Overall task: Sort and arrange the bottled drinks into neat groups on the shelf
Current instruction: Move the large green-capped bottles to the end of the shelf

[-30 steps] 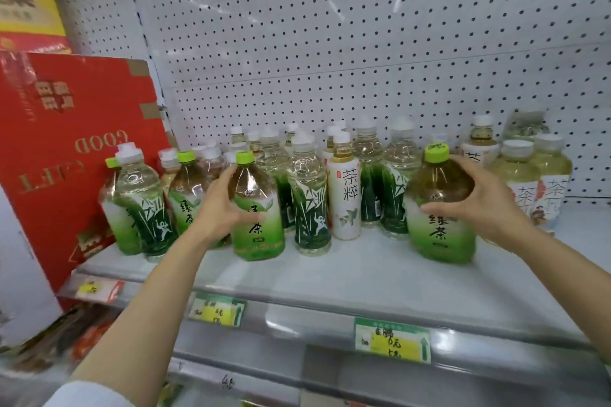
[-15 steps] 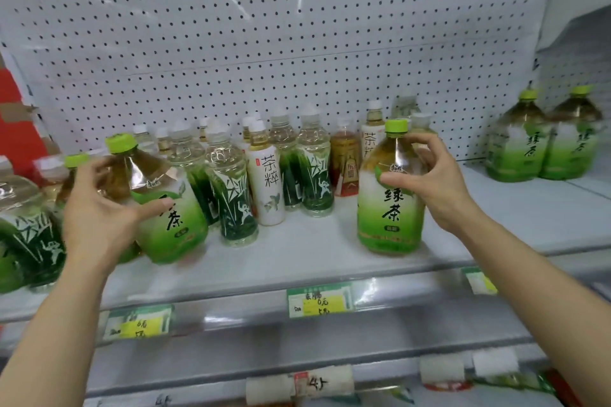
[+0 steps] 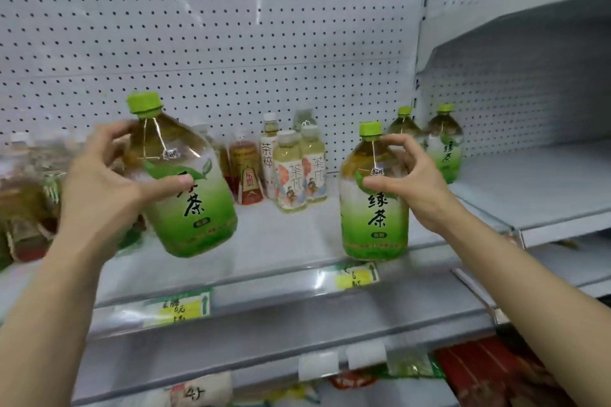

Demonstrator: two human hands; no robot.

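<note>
We have a large green tea bottle in each hand. Our left hand wraps the shoulder of the left green tea bottle, thumb across the front of the label and fingers curled round the back; this bottle is off the shelf and tilted, its green cap leaning toward 11 o'clock. Our right hand grips the right green tea bottle at the shoulder, thumb in front and fingers arched over the top; the bottle is upright near the shelf's front edge, though we cannot tell whether its base is resting there.

At 1 o'clock from the right bottle two matching green tea bottles stand against the pegboard, the likely group for both. Between our hands, toward 12 o'clock, stand smaller tea bottles and a red-labelled bottle.

We judge these bottles full, so heavy for a one-hand carry, with smooth plastic that could slip and thin walls that give under squeeze. The stiffer shoulder below the cap is the best hold; the tilted one wants support lower down before it is set down.
</note>
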